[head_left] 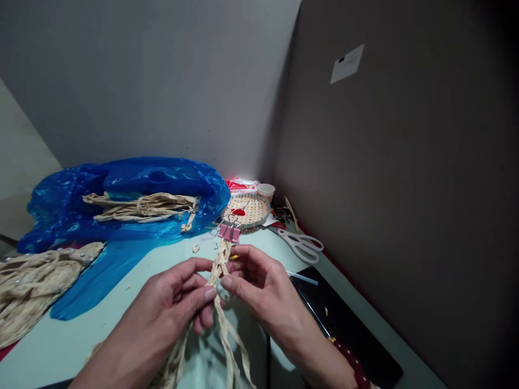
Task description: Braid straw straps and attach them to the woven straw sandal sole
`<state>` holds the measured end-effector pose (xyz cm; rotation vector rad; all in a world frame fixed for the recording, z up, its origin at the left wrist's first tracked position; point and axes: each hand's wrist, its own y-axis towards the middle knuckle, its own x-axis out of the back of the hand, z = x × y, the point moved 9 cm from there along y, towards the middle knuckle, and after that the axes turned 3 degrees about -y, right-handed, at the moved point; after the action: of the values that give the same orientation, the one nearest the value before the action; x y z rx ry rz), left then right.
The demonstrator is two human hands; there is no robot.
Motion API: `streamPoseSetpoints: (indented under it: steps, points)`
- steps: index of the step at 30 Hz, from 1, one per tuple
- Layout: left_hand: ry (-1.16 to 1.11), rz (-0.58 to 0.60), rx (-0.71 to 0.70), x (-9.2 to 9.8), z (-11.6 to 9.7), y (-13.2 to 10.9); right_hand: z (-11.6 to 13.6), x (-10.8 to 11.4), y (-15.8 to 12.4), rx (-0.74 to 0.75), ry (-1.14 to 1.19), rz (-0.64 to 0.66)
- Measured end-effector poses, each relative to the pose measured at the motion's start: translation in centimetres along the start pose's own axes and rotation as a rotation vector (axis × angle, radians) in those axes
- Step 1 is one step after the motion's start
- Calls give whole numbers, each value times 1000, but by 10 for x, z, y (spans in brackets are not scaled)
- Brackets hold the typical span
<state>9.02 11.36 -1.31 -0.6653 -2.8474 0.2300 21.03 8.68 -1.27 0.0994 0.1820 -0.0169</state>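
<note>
A pale straw braid (221,260) hangs from a pink binder clip (229,233) at its top end. My left hand (178,297) pinches the braid's lower part between thumb and fingers. From the right, my right hand (259,278) closes thumb and fingertips on the braid's edge, a little below the clip. Loose straw strands (227,340) trail down below both hands toward the lower edge of the view. A dark red bead bracelet (352,362) circles my right wrist.
A blue plastic bag (133,175) holds a straw bundle (150,207). Braided straw (36,286) lies at left. Behind the clip sit a woven round tray (259,216) and a paper cup (266,190). White-handled scissors (302,246) and a black flat object (348,324) lie right, near the grey partition (385,162).
</note>
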Motion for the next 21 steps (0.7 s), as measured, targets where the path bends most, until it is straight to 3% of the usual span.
streamPoseSetpoints:
  steps: [8, 12, 16, 21]
  points:
    - [-103, 52, -67, 11, -5, 6, 4, 0, -2, 118, -285, 1]
    - [-140, 62, -89, 11, 0, 5, 0, -2, -1, 90, -254, 43]
    - [-234, 57, -19, 10, 6, 3, 2, -1, -1, 89, -288, 36]
    - [-257, 23, -24, 11, 0, 3, 6, -6, -3, 79, -304, 88]
